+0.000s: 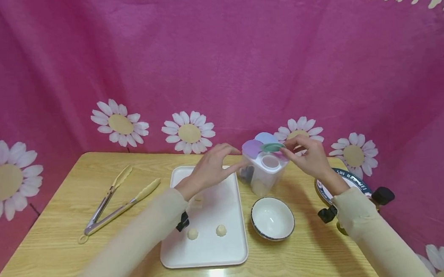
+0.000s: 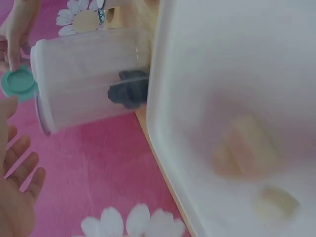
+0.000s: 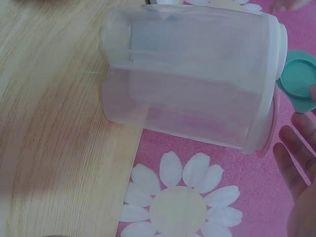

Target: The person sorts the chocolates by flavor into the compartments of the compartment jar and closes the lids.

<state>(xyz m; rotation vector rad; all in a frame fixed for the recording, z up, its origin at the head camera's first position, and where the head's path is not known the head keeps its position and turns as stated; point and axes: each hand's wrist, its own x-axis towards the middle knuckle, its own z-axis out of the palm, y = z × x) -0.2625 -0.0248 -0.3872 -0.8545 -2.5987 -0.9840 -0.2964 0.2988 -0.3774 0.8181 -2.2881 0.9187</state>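
Both hands are up at the clear plastic canister (image 1: 264, 174), which stands upright on the desk (image 1: 53, 250) just behind the white bowl (image 1: 272, 218) and right beside the far corner of the white tray (image 1: 228, 248). The right hand (image 1: 310, 156) pinches the small teal lid (image 1: 272, 147) at the canister's top, lifted and tilted as though hinged open over one of its round pour holes; lilac and blue lids beside it also stand up. The left hand (image 1: 212, 166) reaches in from the tray side with fingers loosely spread, its tips near or at the canister's upper edge, seemingly to steady it, though I cannot tell whether it really touches; the left wrist view shows its fingers relaxed and apart. Something dark sits in one compartment, a pale filling in another. On the tray lie two small dough-like balls (image 1: 206, 232) toward the near end, with another pale lump further back, partly hidden by the left arm. A pair of tongs (image 1: 115, 202) rests on the desk well off to the left, out of the way. A dark-rimmed plate (image 1: 348, 177) shows behind the right wrist.
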